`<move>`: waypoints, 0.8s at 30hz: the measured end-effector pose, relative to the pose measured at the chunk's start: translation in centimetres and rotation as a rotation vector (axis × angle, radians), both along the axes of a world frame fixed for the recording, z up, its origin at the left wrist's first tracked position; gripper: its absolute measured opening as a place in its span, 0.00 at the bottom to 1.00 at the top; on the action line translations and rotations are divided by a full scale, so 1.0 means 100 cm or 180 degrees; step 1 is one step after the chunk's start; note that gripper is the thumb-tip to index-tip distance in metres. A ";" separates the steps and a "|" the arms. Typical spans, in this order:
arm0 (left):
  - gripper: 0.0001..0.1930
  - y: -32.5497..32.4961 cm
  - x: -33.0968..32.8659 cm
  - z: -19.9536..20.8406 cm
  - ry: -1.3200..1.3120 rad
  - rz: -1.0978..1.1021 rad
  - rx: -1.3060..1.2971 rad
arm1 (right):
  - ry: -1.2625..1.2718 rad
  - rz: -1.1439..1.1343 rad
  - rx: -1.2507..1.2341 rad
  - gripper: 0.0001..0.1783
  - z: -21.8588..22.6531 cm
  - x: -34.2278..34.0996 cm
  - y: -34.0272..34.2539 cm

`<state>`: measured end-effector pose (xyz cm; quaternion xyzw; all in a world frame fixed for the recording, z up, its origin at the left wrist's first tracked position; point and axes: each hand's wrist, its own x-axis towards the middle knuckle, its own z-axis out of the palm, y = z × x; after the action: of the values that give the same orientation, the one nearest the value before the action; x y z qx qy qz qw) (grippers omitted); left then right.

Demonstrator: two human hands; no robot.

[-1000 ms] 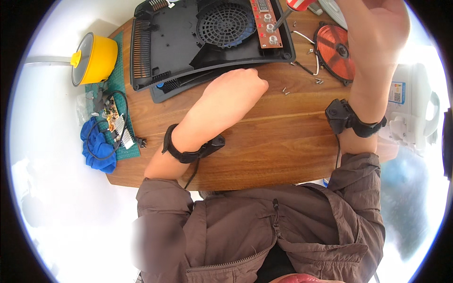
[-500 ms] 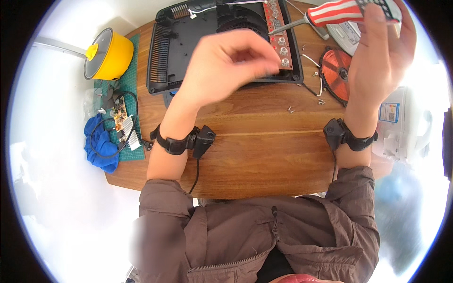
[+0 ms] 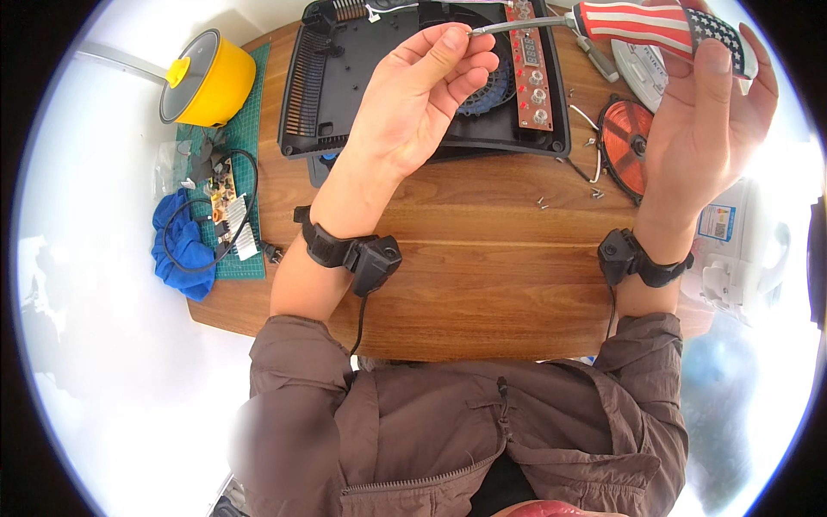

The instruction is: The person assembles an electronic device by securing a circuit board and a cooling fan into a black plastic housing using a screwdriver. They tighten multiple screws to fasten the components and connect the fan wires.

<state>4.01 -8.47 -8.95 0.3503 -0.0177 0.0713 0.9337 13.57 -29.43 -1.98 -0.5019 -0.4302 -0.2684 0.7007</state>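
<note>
My right hand (image 3: 711, 121) grips a screwdriver (image 3: 633, 23) by its thick handle, patterned with red and white stripes and white stars on dark blue. Its grey shaft points left. At the tip, my left hand (image 3: 426, 95) has thumb and forefinger pinched together, the other fingers curled. Whatever tiny piece may sit between them is too small to make out. Beneath my left hand lies an open black plastic housing (image 3: 332, 95) with slotted vents and a round fan (image 3: 489, 93). Along its right side runs a narrow reddish circuit board (image 3: 532, 82) with a small display and round buttons.
A copper coil disc (image 3: 622, 142) and loose screws (image 3: 597, 194) lie right of the housing. At left, a green cutting mat (image 3: 251, 112) carries a yellow pot (image 3: 215, 86), a circuit board with heatsink (image 3: 239, 220) and a blue cloth (image 3: 179, 246). A white appliance (image 3: 719, 267) stands far right.
My left hand has risen and turned, and its pinched fingers now meet the screwdriver tip. The screwdriver has shifted slightly right and up, more level than before. The view has moved a little.
</note>
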 end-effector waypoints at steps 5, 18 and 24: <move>0.08 0.003 0.000 -0.004 0.0016 -0.0159 -0.0270 | -0.0045 -0.0037 -0.0188 0.27 0.005 -0.009 0.003; 0.06 0.000 -0.003 0.001 -0.0196 0.0243 0.1017 | 0.0083 -0.0426 -0.0195 0.27 0.015 -0.015 0.002; 0.08 -0.016 -0.007 0.014 -0.0199 0.0536 0.2908 | 0.0224 -0.0536 -0.0726 0.28 0.029 -0.027 -0.007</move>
<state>3.28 -10.10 -7.52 0.7236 -0.0469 0.1422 0.6737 10.84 -30.13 0.88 -0.6217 -0.3895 -0.2578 0.6287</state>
